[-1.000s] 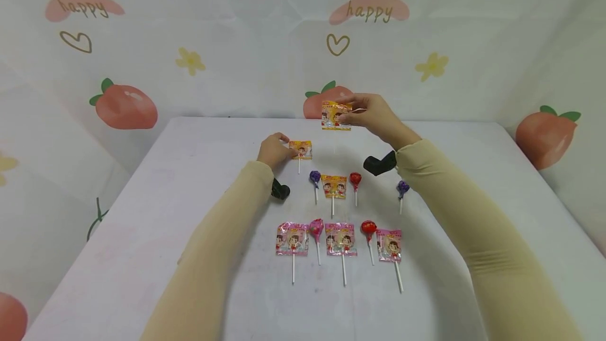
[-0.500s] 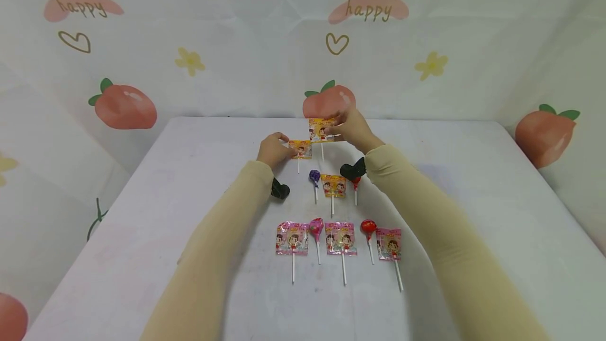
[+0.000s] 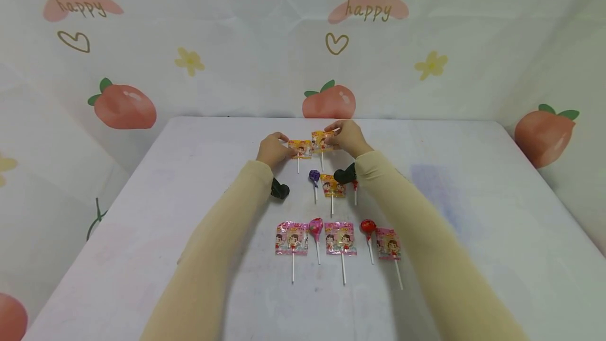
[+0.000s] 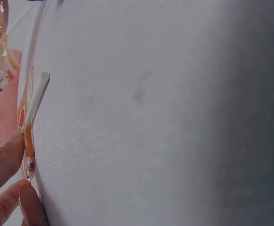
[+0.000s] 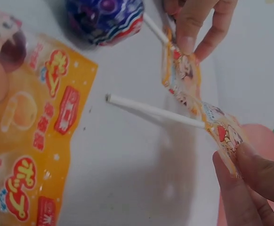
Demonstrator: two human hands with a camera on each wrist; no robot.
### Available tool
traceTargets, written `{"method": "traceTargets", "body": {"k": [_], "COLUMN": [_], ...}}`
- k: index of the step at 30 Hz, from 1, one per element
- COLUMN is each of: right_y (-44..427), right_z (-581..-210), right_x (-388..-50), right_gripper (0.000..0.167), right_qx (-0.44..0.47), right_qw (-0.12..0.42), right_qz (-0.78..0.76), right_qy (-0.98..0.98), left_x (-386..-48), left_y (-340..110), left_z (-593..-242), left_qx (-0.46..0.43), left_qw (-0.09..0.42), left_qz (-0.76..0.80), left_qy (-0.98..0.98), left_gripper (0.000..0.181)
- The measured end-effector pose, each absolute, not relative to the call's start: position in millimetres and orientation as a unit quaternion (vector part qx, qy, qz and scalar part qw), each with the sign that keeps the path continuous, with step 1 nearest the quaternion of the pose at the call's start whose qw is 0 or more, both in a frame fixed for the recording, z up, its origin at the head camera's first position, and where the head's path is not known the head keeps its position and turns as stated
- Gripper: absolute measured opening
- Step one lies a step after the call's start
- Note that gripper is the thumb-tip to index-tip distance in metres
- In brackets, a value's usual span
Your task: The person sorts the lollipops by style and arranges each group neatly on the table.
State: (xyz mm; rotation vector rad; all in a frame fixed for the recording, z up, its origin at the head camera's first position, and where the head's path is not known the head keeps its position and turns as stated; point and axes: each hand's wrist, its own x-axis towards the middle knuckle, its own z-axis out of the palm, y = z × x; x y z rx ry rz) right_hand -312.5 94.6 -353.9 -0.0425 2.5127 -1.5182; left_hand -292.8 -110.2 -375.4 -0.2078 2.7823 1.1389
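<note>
At the back of the table, the left hand point(image 3: 274, 150) touches the left edge of an orange-wrapped lollipop point(image 3: 300, 149) lying with its stick toward the viewer. In the left wrist view, the left thumb and fingers point(image 4: 4, 162) are at that packet's edge. Just right of it, the right hand point(image 3: 349, 137) pinches a second orange-wrapped lollipop point(image 3: 322, 141) by its right side. The right wrist view has this packet point(image 5: 227, 136) between thumb and fingers, its edge against or very near the other packet point(image 5: 181, 73).
Nearer the viewer lie a purple lollipop point(image 3: 314, 176), a third orange packet point(image 3: 333, 186) and a red lollipop point(image 3: 355, 185) partly behind the black wrist strap. A front row holds pink packets point(image 3: 291, 238), a pink lollipop point(image 3: 315, 227) and a red lollipop point(image 3: 367, 227).
The right hand has moved left and down with its orange lollipop, from above the table's back edge to beside the left one. The left hand has stayed in place.
</note>
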Motion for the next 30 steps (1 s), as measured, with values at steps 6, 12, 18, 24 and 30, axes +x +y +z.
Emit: {"method": "traceTargets", "body": {"k": [6,12,18,24,30], "right_y": [93.6,92.5,92.0,91.3,91.1], "right_z": [-357.8,-360.6,-363.3,-363.1,-363.2], "right_x": [-312.3,-311.9,-311.4,-308.3,-308.1], "right_gripper": [0.033,0.031,0.029,0.029,0.028], "right_qx": [-0.007,-0.004,-0.013,-0.023,-0.029], "right_qw": [0.109,0.106,0.091,0.080,0.071], "right_qz": [-0.499,-0.484,-0.451,-0.415,-0.385], "right_qy": [0.860,0.869,0.888,0.906,0.920], "left_x": [-293.0,-293.0,-295.1,-296.9,-296.8], "left_y": [-110.0,-110.2,-110.8,-111.1,-110.5], "left_z": [-375.3,-375.4,-376.4,-377.4,-377.4], "left_qx": [-0.071,-0.070,-0.069,-0.071,-0.075], "left_qw": [0.067,0.067,0.066,0.070,0.073], "left_qz": [0.375,0.374,0.372,0.370,0.370], "left_qy": [0.922,0.922,0.923,0.924,0.923], "left_gripper": [0.047,0.047,0.047,0.048,0.048]}}
